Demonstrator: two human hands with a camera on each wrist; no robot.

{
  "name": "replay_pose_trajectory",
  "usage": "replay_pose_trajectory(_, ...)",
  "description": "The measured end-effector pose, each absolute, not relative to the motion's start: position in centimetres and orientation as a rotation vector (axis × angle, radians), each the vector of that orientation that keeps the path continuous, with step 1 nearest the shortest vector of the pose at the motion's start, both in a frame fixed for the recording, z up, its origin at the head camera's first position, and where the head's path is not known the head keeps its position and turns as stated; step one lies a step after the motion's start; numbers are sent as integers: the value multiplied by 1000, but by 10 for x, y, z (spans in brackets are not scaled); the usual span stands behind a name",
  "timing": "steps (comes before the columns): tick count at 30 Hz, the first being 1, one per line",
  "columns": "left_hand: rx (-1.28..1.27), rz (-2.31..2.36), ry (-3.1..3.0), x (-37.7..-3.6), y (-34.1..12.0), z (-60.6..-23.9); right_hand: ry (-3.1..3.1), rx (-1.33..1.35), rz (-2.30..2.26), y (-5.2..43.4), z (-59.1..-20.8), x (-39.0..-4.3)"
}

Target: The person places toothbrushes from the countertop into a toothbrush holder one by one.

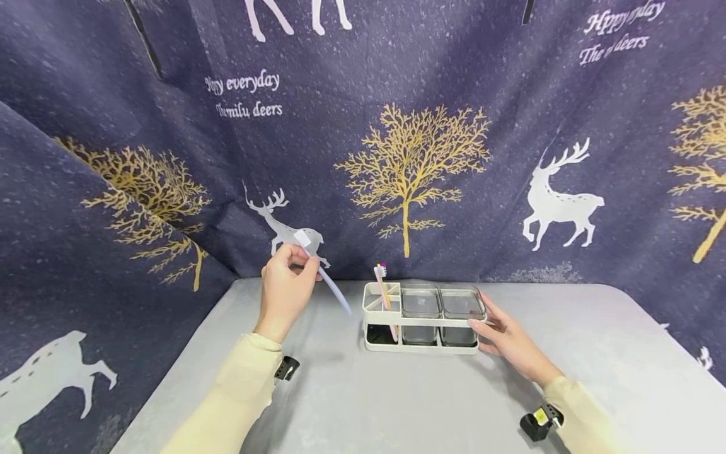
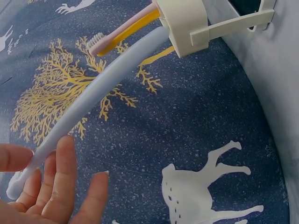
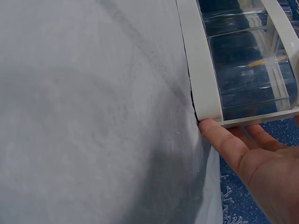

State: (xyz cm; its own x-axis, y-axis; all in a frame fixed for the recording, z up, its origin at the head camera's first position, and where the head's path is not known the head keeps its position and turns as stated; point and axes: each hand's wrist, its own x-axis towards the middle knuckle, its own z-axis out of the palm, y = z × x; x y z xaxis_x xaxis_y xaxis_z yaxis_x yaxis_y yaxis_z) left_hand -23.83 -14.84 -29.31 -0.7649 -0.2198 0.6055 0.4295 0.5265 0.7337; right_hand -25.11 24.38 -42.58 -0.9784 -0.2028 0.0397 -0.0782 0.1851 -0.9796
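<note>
My left hand (image 1: pixel 300 263) pinches a pale blue toothbrush (image 1: pixel 331 289) near its bristle end, raised above the table left of a white rack (image 1: pixel 420 348). The handle slants down toward the rack's left compartment, where a pink and a yellow toothbrush (image 1: pixel 381 285) stand. In the left wrist view the blue toothbrush (image 2: pixel 98 88) runs from my fingers (image 2: pixel 65 154) up to the rack's corner (image 2: pixel 183 24), beside the pink and yellow brushes (image 2: pixel 122 29). My right hand (image 1: pixel 499 331) rests with straight fingers against the rack's right end; its thumb (image 3: pixel 219 140) touches the rack's base (image 3: pixel 202 70).
Two clear cups (image 1: pixel 421 306) (image 1: pixel 462 304) sit side by side in the rack, the end one also in the right wrist view (image 3: pixel 247 70). A grey cloth covers the table (image 1: pixel 397 403). Navy curtains with deer and trees (image 1: pixel 405 170) close off the back and both sides.
</note>
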Motion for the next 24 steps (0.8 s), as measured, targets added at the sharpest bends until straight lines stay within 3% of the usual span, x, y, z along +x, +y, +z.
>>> replay_pose_trajectory(24,-278,-1393,-1959,-243,-118,-293,2322,-285,-1954,243,-426,-251)
